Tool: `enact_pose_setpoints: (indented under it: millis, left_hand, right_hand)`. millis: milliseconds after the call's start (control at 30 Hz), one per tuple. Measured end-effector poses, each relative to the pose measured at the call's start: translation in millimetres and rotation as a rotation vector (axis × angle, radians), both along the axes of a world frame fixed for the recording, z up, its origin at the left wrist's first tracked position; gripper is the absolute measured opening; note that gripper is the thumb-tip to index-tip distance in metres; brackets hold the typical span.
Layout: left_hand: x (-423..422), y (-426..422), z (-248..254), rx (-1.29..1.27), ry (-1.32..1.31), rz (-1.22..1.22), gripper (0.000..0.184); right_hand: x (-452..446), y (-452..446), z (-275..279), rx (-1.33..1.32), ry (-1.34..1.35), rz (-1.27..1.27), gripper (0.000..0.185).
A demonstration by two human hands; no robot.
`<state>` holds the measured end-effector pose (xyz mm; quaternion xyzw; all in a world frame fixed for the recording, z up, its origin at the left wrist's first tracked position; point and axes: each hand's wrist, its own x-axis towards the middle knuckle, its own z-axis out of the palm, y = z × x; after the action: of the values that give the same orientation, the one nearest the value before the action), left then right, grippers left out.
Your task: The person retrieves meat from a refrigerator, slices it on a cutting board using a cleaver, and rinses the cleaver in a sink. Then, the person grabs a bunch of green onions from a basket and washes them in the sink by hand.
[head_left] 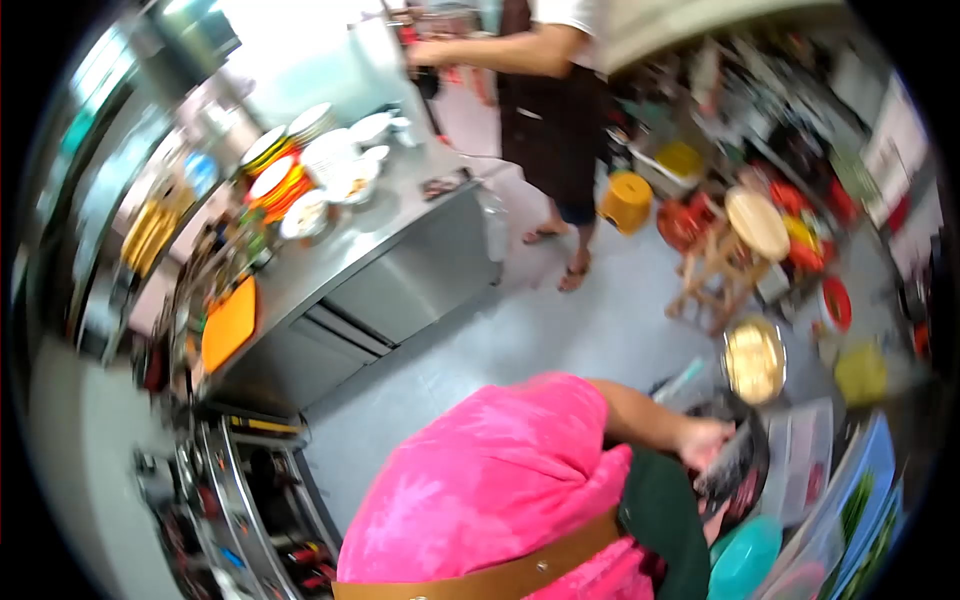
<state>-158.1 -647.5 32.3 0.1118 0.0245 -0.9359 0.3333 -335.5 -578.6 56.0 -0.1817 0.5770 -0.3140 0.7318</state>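
My pink sleeve and green apron fill the lower middle of the head view. From the sleeve my left hand point(703, 442) reaches right, its fingers closed around a blurred grey-black item point(727, 464) over a black container point(755, 455). A small skin-coloured patch below it may be part of my right hand point(716, 522); its fingers cannot be made out. Close beneath lies a turquoise bowl point(745, 560). Beside the black container stands a clear plastic box point(800, 460), and above it a round metal bowl point(755, 362) with pale yellow pieces.
Another person point(548, 110) in a dark apron stands at the top beside a steel counter point(400, 215) with stacked plates and an orange board point(230, 325). A wooden stool point(757, 222) and a yellow stool point(627, 202) stand on the floor. Blue trays point(875, 465) hold greens at lower right.
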Motion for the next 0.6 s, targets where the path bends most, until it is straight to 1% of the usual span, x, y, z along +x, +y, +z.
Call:
enact_pose_setpoints:
  millis: [33,67,100,133,167,200,233,267,300,333,367,400,433,467,500,567,600]
  left_hand:
    - [-9,-8,-36,-0.013,0.081,0.016,0.058]
    - [-2,2,-26,-0.080,0.056,0.085,0.055]
    - [7,4,-16,-0.008,-0.067,0.099,0.052]
    - [4,-1,-29,-0.037,-0.070,0.123,0.054]
    - [0,-6,-42,-0.064,-0.074,0.147,0.055]
    - [2,-11,-48,-0.143,-0.250,0.188,0.056]
    - [10,-18,-62,-0.218,-0.321,0.102,0.051]
    - [7,-18,-42,-0.137,-0.544,0.171,0.043]
    - [6,-16,-34,-0.246,-0.779,0.179,0.037]
    - [1,-14,-48,-0.495,-0.985,0.250,0.038]
    - [5,-15,-55,-0.925,-1.277,0.214,0.046]
    - [5,-7,-64,-1.092,-1.343,0.183,0.049]
    - [3,10,-47,-1.264,-1.409,0.157,0.052]
    - [6,17,-52,-1.518,-1.474,0.173,0.066]
    - [10,23,-56,-1.704,-1.550,-0.046,0.090]
    - [11,42,-40,-1.941,-1.693,-0.394,0.109]
    - [10,45,-36,-2.030,-1.703,-0.547,0.110]
  right_hand:
    - [-1,8,3,0.033,-0.028,-0.024,0.050]
    - [2,21,12,0.070,-0.040,-0.068,0.051]
    - [3,31,22,0.009,0.057,-0.035,0.050]
    - [-6,39,19,0.070,0.031,-0.039,0.048]
    - [-21,48,3,0.042,-0.076,-0.039,0.049]
    - [-24,56,8,-0.012,0.005,0.002,0.050]
    - [-20,63,20,0.072,0.013,-0.141,0.051]
    - [-24,70,15,0.005,0.056,-0.228,0.051]
    - [-31,76,4,-0.074,0.098,-0.289,0.050]
    - [-42,85,-10,-0.105,0.170,-0.336,0.050]
    - [-50,93,-20,-0.136,0.238,-0.368,0.049]
    - [-58,101,-29,-0.129,0.202,-0.434,0.047]
    - [-64,113,-30,-0.121,0.207,-0.451,0.047]
    - [-65,122,-30,-0.117,0.203,-0.439,0.046]
    - [-64,131,-30,-0.112,0.200,-0.428,0.044]
    - [-63,146,-40,-0.121,0.177,-0.444,0.024]
    - [-64,153,-47,-0.110,0.157,-0.425,0.021]
